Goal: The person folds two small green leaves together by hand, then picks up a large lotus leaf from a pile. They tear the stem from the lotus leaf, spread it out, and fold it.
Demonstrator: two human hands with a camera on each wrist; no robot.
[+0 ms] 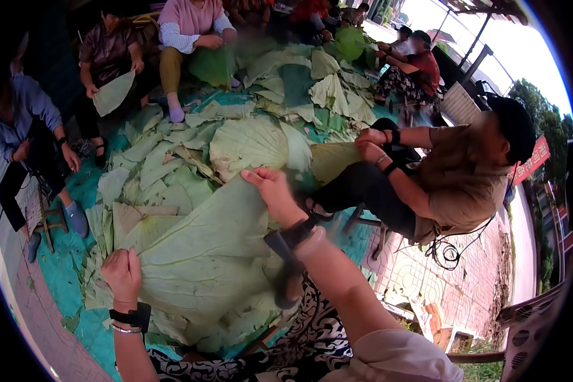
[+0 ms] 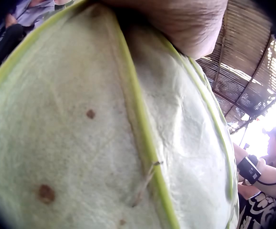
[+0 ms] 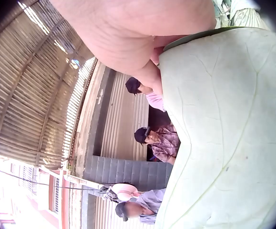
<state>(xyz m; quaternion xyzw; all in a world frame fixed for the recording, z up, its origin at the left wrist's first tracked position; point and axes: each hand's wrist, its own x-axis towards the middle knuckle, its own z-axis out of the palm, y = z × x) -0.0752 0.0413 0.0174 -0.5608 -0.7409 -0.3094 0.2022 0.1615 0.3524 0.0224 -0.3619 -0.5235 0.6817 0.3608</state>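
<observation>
A large lotus leaf (image 1: 204,248), pale green with veins fanning out, is stretched between my two hands in the head view. My left hand (image 1: 122,275) grips its lower left end, fingers curled over the gathered edge. Up at the far right corner, my right hand (image 1: 275,194) pinches the rim between thumb and fingers. In the left wrist view the leaf (image 2: 80,143) shows thick green ribs and a few brown spots below the hand (image 2: 185,24). The right wrist view has the leaf (image 3: 233,124) hanging from the right hand (image 3: 142,33).
Beneath and beyond lies a broad heap of lotus leaves (image 1: 165,172) on a teal ground sheet (image 1: 70,261). Several people sit around it, some holding leaves. Close on the right sits a person in a brown shirt (image 1: 465,172). Black cable (image 1: 445,251) lies coiled behind that person.
</observation>
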